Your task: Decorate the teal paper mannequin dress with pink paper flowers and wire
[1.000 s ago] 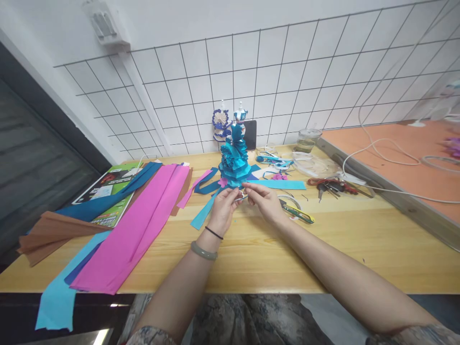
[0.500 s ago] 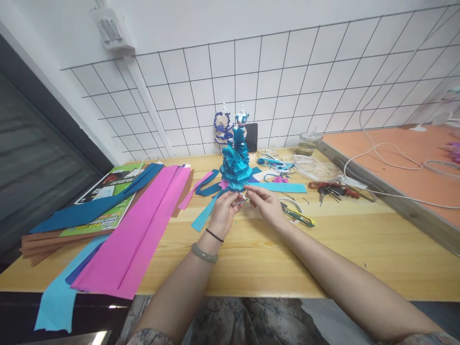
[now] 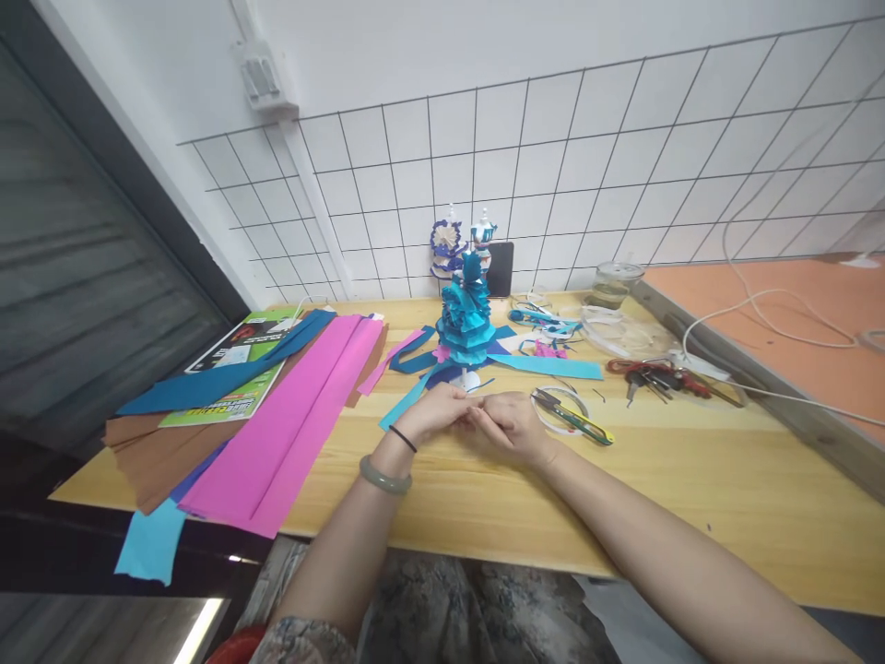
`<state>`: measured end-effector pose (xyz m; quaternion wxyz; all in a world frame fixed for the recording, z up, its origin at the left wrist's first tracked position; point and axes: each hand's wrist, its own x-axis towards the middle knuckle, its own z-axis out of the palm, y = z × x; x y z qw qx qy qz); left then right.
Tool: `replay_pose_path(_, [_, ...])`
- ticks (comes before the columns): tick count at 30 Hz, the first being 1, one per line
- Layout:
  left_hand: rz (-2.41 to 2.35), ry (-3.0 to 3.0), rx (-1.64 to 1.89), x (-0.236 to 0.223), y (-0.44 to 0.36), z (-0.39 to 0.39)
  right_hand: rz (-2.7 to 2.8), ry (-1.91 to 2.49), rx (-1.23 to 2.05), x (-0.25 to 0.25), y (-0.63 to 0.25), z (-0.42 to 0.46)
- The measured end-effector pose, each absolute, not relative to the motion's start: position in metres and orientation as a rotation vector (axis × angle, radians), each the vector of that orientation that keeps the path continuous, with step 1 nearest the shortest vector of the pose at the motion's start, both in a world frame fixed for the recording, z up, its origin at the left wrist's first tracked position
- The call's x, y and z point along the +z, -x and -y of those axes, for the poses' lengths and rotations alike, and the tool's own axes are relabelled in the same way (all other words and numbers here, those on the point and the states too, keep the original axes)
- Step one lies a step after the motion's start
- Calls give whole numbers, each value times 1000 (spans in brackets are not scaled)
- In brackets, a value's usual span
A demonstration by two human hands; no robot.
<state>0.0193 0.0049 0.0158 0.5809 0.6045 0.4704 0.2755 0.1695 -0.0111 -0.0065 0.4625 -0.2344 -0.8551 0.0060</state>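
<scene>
In front of a tiered turquoise crepe-paper dress figure (image 3: 466,323) on a white stand (image 3: 468,380), my hands meet low over the table. My left hand (image 3: 439,410) is closed, with its fingertips pressed against those of my right hand (image 3: 515,424). My right hand is curled, knuckles up. Whatever the fingers pinch is hidden between them. Beside my right hand lies a yellow-green box cutter (image 3: 581,424) across a roll of clear tape (image 3: 553,392). A light blue paper strip (image 3: 553,367) runs out to the right of the figure.
Long pink paper sheets (image 3: 297,415), a dark blue strip (image 3: 228,369), brown sheets (image 3: 156,452) and a magazine (image 3: 221,401) lie at the left. Behind stand small figures and a phone (image 3: 501,270). Keys (image 3: 650,380), a lidded cup (image 3: 612,284) and a white cable (image 3: 781,395) are on the right.
Both hands have come down and nearer to me, away from the figure's base, and closed together. The thin piece seen between the fingers is now hidden. The view has shifted left.
</scene>
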Motion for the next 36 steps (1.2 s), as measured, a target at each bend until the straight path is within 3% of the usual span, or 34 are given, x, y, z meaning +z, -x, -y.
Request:
replay_pose_path(5, [-1303,-1826,571,36,12,11,2117,664,-38,-11,-171,9])
replay_pose_path(9, [-1996,-2053,691,36,75,37,2142,653,28,-11,-167,12])
replay_pose_path(13, [-2511,-2189,266,22,134,76,2191,644,44,-11,-159,18])
replay_pose_path(17, [-2515,-2193,-93,8,156,105,2291,565,36,-16,-146,26])
replay_pose_path(22, [-2474,-2145,-117,5,160,111,2517,366,-21,-16,-121,37])
replay_pose_path(28, [-2491,-1993,266,12,189,104,2678,411,-29,1,-70,41])
replay_pose_path(36, [-2078,-1487,1013,1,233,101,2706,658,129,-6,15,16])
